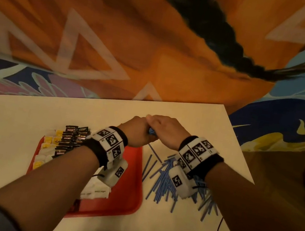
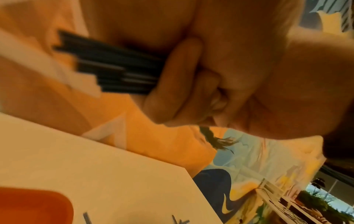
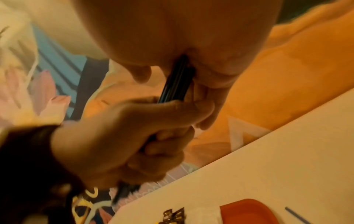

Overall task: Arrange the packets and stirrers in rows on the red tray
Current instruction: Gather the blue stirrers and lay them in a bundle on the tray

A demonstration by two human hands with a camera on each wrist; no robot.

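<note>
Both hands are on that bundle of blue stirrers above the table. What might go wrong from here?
1. The bundle of stirrers has uneven ends in the left hand and right hand; some might slip out.
2. Loose stirrers lie right under the right wrist and could be swept off the table.
3. On the red tray, the left forearm hangs over the packets and may disturb them.

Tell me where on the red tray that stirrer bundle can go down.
The bare red strip along the red tray's right side, between the packets and the right rim, is free. The tray's left half is crowded. Loose stirrers litter the table right of the tray.
</note>
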